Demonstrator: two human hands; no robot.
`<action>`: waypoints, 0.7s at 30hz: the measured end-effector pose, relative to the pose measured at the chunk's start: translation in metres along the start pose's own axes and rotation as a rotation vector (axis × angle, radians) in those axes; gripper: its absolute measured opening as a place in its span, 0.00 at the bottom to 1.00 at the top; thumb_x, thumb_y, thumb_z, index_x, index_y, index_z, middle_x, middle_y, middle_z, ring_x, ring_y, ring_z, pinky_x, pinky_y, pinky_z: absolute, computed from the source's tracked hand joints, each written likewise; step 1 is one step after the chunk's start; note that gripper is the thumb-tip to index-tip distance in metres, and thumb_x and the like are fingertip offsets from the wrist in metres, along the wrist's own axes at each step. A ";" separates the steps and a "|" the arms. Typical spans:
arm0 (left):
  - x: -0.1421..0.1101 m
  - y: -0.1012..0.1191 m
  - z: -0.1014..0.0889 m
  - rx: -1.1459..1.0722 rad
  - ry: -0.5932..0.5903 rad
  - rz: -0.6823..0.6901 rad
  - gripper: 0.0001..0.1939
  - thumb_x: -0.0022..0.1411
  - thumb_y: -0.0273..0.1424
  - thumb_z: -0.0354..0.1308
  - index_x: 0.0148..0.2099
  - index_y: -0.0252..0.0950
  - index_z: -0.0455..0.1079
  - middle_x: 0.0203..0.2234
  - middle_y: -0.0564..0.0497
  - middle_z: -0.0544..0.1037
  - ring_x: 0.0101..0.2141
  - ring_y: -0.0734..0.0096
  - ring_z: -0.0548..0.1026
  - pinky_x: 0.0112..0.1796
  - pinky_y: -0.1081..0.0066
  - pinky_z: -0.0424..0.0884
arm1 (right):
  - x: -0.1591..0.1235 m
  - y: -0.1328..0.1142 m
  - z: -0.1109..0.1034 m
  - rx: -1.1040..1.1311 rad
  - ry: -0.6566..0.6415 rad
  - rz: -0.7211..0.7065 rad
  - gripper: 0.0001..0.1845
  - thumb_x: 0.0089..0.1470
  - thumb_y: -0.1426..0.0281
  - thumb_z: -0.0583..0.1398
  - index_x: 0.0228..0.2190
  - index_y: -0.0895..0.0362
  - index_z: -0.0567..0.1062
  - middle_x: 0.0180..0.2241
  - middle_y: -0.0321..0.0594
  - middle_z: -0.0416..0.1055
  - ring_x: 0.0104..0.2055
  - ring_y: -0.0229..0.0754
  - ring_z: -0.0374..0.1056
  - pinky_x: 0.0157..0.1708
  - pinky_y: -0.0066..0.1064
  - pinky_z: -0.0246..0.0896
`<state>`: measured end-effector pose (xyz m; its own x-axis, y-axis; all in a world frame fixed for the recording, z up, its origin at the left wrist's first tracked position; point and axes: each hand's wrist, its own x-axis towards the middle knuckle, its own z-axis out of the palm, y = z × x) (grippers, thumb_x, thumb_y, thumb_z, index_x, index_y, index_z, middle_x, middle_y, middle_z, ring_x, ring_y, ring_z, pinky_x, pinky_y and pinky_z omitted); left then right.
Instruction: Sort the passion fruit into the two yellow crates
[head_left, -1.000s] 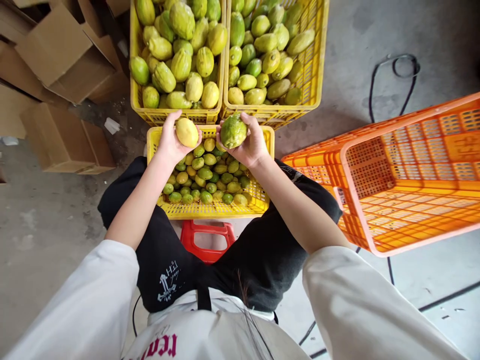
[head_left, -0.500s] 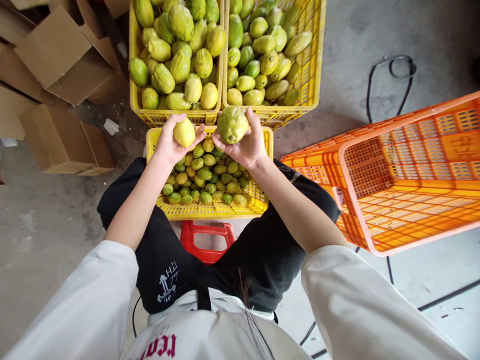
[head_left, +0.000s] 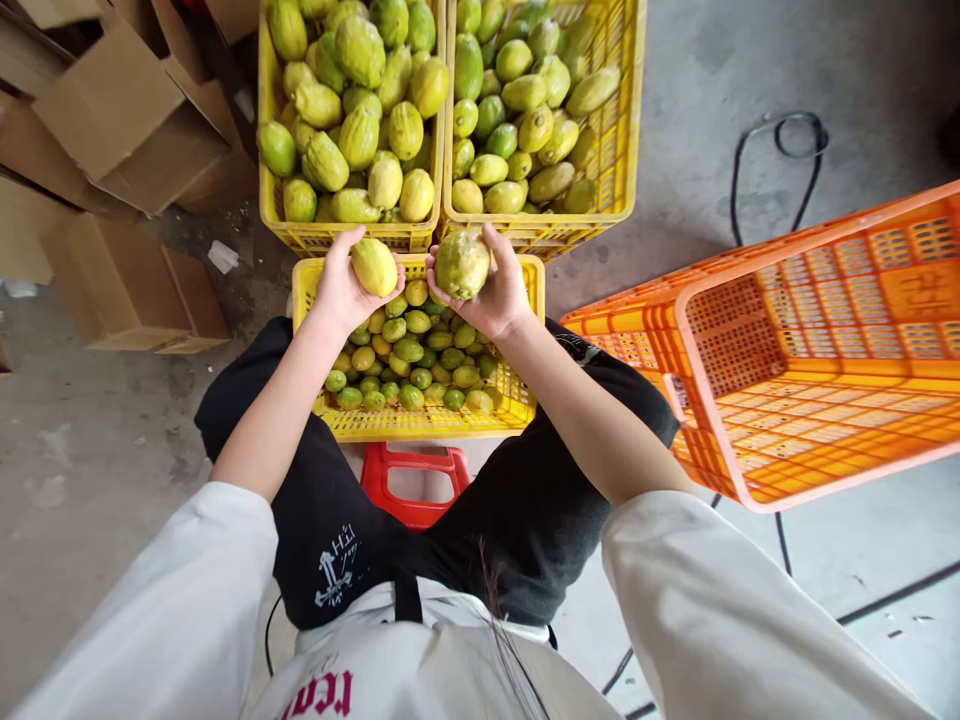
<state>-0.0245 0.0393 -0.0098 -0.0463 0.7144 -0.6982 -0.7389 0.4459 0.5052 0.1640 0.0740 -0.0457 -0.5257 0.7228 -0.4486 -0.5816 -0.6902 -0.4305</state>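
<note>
My left hand (head_left: 343, 288) holds a smooth yellow lemon (head_left: 373, 267) between thumb and fingers. A rounder, greenish-yellow lemon (head_left: 462, 264) with rough, blotchy skin rests in my right hand (head_left: 506, 292), the thumb along its side. Both hands are over the far part of a small yellow crate (head_left: 352, 429), which holds many green and yellow lemons (head_left: 409, 349). Just beyond my hands stand two larger yellow crates, the left crate (head_left: 352, 238) heaped with big yellow-green lemons (head_left: 360, 137), the right crate (head_left: 634, 150) holding similar lemons (head_left: 524, 92).
An orange crate (head_left: 720, 400) lies at the right, its open side facing me. Cardboard boxes (head_left: 127, 280) are piled at the left. A red stool (head_left: 415, 515) shows between my knees, below the small crate. Black cable (head_left: 739, 185) runs over the floor.
Both lemons have turned in my hands, showing other sides. My left fingers have closed in under the yellow lemon; the right hand has shifted only slightly.
</note>
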 end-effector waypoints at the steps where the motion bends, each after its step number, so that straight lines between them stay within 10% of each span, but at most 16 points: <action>1: -0.001 0.000 0.001 0.002 -0.024 0.001 0.13 0.69 0.41 0.54 0.40 0.37 0.72 0.28 0.47 0.80 0.37 0.61 0.82 0.39 0.67 0.80 | 0.000 -0.001 -0.001 0.010 -0.012 -0.006 0.21 0.57 0.47 0.62 0.42 0.50 0.74 0.41 0.40 0.80 0.55 0.52 0.74 0.54 0.50 0.75; 7: 0.000 0.000 0.001 0.055 -0.059 0.013 0.14 0.70 0.40 0.55 0.45 0.34 0.73 0.36 0.43 0.82 0.46 0.56 0.83 0.44 0.64 0.81 | -0.003 -0.006 0.002 0.002 -0.070 -0.036 0.20 0.61 0.50 0.58 0.42 0.52 0.75 0.41 0.41 0.81 0.59 0.52 0.72 0.56 0.52 0.73; 21: 0.009 0.003 -0.005 0.028 0.091 0.047 0.07 0.66 0.37 0.59 0.41 0.40 0.70 0.27 0.53 0.76 0.27 0.74 0.78 0.29 0.77 0.74 | 0.002 -0.003 -0.003 -0.008 0.035 -0.006 0.19 0.61 0.49 0.60 0.39 0.52 0.72 0.39 0.37 0.78 0.46 0.43 0.76 0.50 0.42 0.77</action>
<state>-0.0303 0.0445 -0.0174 -0.1422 0.6834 -0.7160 -0.7155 0.4289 0.5515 0.1667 0.0770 -0.0478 -0.5002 0.7250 -0.4735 -0.5791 -0.6866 -0.4395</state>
